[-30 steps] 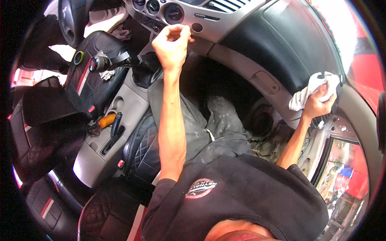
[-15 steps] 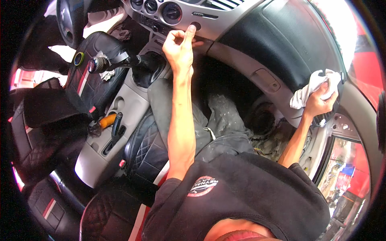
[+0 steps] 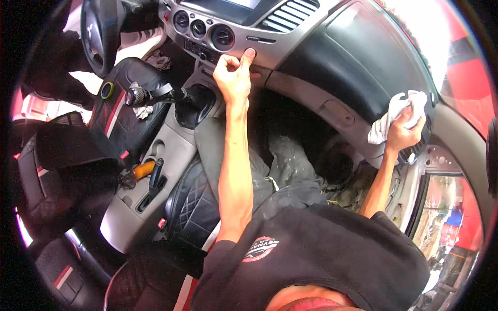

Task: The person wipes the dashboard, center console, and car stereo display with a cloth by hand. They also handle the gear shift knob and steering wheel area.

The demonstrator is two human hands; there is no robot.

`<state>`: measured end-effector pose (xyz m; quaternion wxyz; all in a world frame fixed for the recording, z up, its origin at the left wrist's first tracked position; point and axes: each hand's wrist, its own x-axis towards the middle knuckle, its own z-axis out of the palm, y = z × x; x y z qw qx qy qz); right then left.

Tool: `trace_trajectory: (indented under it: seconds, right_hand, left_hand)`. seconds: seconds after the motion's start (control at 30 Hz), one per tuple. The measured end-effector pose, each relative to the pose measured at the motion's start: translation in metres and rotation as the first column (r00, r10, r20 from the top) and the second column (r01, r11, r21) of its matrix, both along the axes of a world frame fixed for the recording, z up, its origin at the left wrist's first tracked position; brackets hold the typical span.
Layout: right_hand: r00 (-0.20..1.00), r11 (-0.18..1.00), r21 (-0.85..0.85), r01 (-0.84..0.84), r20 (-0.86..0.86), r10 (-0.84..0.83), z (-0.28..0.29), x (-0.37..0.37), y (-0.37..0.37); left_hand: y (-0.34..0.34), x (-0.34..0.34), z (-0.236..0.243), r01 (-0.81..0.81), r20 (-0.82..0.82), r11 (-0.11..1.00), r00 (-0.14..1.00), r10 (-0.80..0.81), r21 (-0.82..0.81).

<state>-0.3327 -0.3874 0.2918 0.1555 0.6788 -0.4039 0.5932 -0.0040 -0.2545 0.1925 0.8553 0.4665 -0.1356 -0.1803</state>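
- Here, a cloth (image 3: 394,111) is gripped by the right hand (image 3: 404,135).
- At the silver panel (image 3: 276,54), the left hand (image 3: 233,79) is half-curled — anything held cannot be told.

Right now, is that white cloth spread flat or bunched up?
Bunched up: the white cloth is gathered in loose, crumpled folds in the right hand, with a fold hanging off to the left of the fingers.

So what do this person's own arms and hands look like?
The left hand and right hand are ungloved, the forearms bare, with no watch visible. Short black fabric sleeves end near the elbows; the black shirt bears a round red-and-white emblem.
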Motion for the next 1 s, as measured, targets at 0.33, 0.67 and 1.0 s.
trace_trajectory:
  seconds: [0.33,0.67,1.0]
  right_hand:
    - [1.0,1.0,0.014,0.015,0.016,-0.015,0.0,0.001,0.001]
    - [0.999,0.999,0.036,0.012,0.033,-0.013,-0.001,-0.003,0.002]
    - [1.0,1.0,0.021,-0.012,0.024,0.012,-0.001,-0.002,0.002]
  left_hand:
    - [0.018,0.005,-0.007,-0.153,-0.001,0.988,0.988,0.153,0.02]
    - [0.0,-0.031,0.022,-0.502,0.883,0.815,0.469,-0.024,0.289]
    - [-0.016,0.018,0.06,-0.648,0.942,0.707,0.327,-0.079,0.284]
